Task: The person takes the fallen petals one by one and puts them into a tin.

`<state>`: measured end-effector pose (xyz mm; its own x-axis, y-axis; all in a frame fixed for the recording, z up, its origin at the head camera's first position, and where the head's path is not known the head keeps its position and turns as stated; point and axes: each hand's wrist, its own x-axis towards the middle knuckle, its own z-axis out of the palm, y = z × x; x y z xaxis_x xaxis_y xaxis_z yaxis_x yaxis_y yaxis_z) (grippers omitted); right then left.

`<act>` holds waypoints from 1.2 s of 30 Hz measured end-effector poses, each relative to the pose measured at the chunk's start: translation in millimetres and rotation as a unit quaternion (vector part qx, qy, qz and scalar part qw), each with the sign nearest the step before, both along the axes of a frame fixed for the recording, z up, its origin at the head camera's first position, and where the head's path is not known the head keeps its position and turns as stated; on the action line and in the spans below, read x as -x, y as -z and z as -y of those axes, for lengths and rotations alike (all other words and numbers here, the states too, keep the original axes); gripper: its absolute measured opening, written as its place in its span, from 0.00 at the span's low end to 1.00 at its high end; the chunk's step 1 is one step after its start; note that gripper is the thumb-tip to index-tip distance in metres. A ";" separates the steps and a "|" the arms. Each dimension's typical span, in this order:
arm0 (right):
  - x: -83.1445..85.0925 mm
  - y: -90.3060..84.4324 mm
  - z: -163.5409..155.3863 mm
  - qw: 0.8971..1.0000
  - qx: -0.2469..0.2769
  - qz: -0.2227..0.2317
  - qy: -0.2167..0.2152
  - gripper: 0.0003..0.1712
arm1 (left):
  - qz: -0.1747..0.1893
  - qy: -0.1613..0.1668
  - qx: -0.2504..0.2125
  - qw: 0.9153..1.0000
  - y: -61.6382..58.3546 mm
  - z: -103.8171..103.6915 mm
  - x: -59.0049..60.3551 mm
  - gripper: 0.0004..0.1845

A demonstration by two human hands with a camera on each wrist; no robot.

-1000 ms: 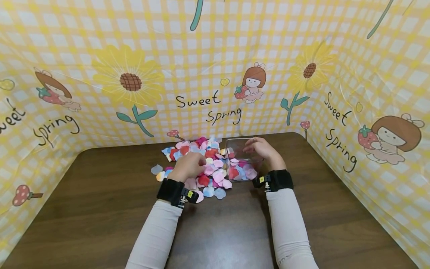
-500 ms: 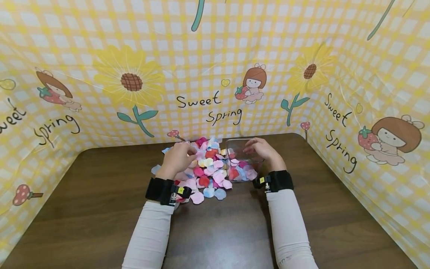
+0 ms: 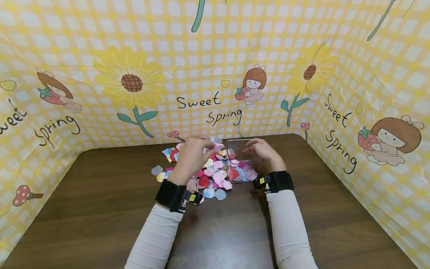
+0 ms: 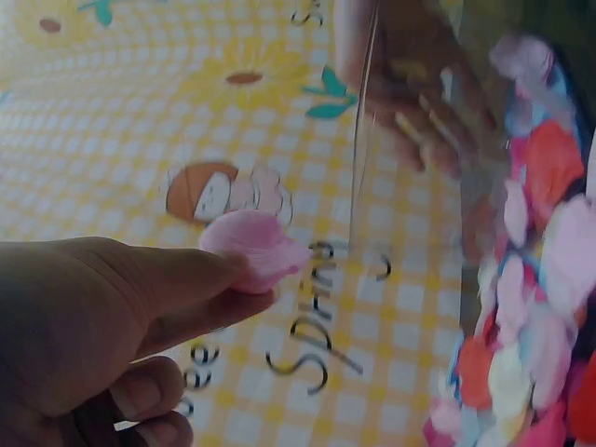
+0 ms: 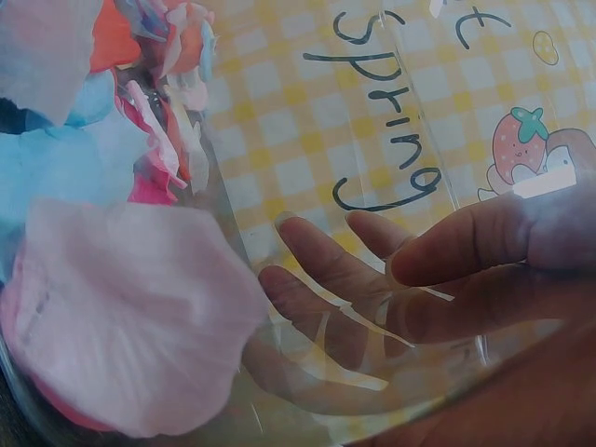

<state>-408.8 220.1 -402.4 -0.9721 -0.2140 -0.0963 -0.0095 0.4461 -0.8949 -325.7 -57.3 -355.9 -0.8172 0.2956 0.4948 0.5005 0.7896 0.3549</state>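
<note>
**Operator A:** Two hands are visible in the head view. Report positions.

**Operator B:** Left hand (image 3: 193, 157) is raised over the petal pile (image 3: 208, 170) at table centre, fingers curled, tips pointing toward 2 o'clock at the clear container (image 3: 242, 158). Right hand (image 3: 263, 151) grips the container's rim on its 3 o'clock side, fingers curled over the wall. Container stands on the brown table (image 3: 100, 209), touching the pile's 3 o'clock edge, with petals inside.

**Operator A:** Left wrist view?

**Operator B:** Left thumb and forefinger are closed in a pinch on one pink petal (image 4: 253, 250); remaining fingers are curled under. Container wall stands at 2 o'clock from the petal, apart from it, the right hand's fingers (image 4: 419, 112) showing through.

**Operator A:** Right wrist view?

**Operator B:** Right fingers (image 5: 345, 270) are seen through the transparent wall, bent and pressed against it. Petals lie inside at 9 o'clock, one large pink piece nearest the lens.
</note>
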 end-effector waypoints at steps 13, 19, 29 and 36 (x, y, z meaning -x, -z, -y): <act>1.3 4.4 2.2 1.000 0.003 0.002 0.001 0.24 | 0.012 0.026 0.039 0.999 18.8 -20.0 -0.3 0.12; 1.6 2.0 2.5 1.000 0.022 0.014 0.008 0.23 | 0.045 -0.011 0.022 0.999 11.2 13.2 9.3 0.09; 0.5 2.0 1.1 0.999 0.025 0.018 0.011 0.23 | 0.256 -0.017 0.065 0.964 22.7 43.6 19.2 0.16; 1.2 1.2 2.0 1.000 0.007 0.003 0.006 0.23 | 0.320 -0.026 0.074 0.944 40.4 40.8 24.5 0.18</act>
